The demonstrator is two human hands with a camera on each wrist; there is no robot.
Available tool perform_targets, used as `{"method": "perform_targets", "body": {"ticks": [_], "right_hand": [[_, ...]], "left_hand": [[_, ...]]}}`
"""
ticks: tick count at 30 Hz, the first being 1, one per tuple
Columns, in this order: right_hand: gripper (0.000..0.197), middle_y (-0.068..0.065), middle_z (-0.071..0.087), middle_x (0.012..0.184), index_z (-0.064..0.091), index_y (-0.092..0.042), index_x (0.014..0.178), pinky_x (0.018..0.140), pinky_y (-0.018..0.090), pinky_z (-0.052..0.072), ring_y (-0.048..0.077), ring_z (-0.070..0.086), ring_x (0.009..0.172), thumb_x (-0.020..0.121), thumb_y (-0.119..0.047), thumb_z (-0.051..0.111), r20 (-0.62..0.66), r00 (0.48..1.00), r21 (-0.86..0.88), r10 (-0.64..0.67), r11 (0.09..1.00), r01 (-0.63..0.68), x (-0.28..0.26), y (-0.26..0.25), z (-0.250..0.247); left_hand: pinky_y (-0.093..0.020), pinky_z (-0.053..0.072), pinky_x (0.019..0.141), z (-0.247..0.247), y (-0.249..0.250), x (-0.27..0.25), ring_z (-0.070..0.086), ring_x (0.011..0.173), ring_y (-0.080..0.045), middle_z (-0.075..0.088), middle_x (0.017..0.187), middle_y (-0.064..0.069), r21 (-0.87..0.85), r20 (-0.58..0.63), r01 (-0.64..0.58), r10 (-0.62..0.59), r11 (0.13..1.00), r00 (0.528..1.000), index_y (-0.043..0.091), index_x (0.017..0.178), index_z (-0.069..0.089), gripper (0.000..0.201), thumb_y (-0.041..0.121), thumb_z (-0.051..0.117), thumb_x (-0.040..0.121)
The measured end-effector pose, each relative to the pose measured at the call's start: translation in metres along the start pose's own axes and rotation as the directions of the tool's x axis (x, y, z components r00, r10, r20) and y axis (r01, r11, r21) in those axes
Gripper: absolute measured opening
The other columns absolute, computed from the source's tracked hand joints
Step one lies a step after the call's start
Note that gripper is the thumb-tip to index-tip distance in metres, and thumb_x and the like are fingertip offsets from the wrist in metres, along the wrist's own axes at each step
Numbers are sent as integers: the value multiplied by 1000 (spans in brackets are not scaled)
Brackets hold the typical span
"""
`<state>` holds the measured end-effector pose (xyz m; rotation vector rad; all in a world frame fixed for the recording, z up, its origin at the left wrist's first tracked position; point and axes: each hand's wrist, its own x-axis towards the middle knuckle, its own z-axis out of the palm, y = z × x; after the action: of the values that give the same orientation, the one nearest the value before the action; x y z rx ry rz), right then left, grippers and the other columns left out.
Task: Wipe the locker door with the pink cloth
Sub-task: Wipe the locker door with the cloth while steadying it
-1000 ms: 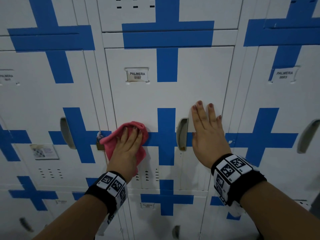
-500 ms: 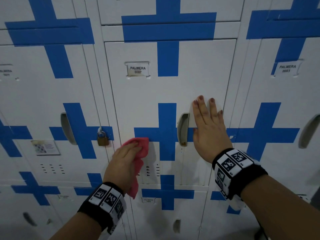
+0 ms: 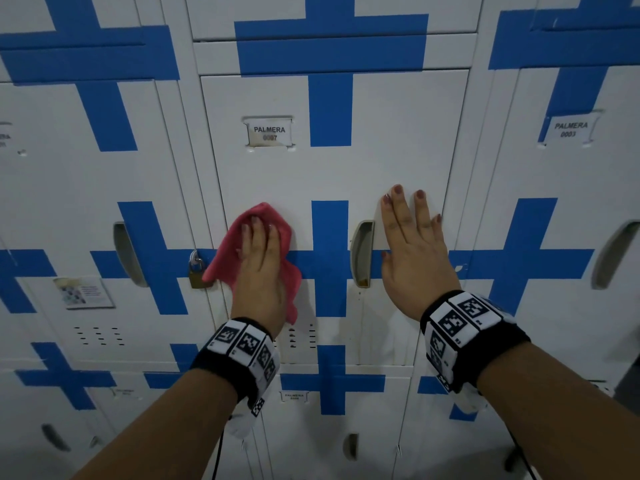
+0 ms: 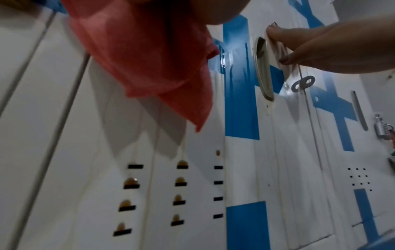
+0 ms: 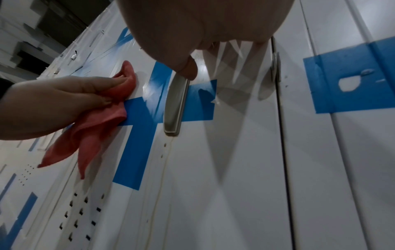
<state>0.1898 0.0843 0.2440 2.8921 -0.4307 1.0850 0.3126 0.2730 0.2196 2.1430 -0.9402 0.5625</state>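
Fingers (image 3: pixel 256 233) up on upright pink cloth (image 3: pixel 225 261)

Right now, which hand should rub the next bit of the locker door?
Left. The left hand already presses the crumpled pink cloth against the white metal locker door. The right hand lies flat beside the grey recessed handle, without a cloth.

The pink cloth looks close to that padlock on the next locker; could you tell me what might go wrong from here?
The pink cloth hangs loose under the left hand, and one corner lies right by the padlock on the neighbouring door, so it could snag there.

The trailing corner also hangs near the vent slots, which look rusty, and may catch or smear.

The right hand presses flat beside the recessed handle; the cloth may bump it, leaving that strip unwiped.
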Motion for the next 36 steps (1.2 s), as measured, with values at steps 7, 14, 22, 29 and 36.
{"method": "perform_targets", "body": {"ticks": [7,14,22,29,36], "right_hand": [[82,-4,-23,154,-9,-18,149,114,47,-6,23,-22,142,88,-11,45,-6,1000,-21,-3,1000,3,0,0,1],[82,-5,-25,153,-10,-18,149,114,46,-7,22,-24,141,88,-12,44,-9,1000,-28,1,1000,-1,0,-1,2],[83,-4,-23,154,-9,-17,149,114,47,-6,22,-23,141,87,-11,45,-12,1000,-22,-4,1000,3,0,-1,2],[85,-4,-23,154,-11,-18,149,114,47,-5,23,-22,142,86,-11,46,-9,1000,-20,-12,1000,12,-1,-1,1],[84,-4,-20,155,-7,-17,150,115,48,-3,23,-21,142,85,-10,46,-16,1000,-18,-15,1000,15,-1,0,2]], "left_hand": [[-35,-14,111,20,10,0,-26,135,-11,-20,150,5,105,64,-122,116,987,991,19,147,-4,84,4,53,87],[-29,-23,106,34,19,-2,-22,136,-14,-15,149,5,138,77,-255,246,957,966,21,142,-7,82,-4,47,85],[-34,-8,113,47,28,-4,-15,138,-16,-10,150,2,186,165,-359,331,915,929,19,142,-1,78,-5,44,82],[-41,27,110,46,13,-13,19,138,-20,19,147,-3,207,197,-466,430,860,881,11,139,23,89,-16,64,64],[-40,36,100,47,-1,-28,50,124,-23,53,134,-7,313,309,-547,461,776,832,8,127,54,87,-12,79,46]]}}
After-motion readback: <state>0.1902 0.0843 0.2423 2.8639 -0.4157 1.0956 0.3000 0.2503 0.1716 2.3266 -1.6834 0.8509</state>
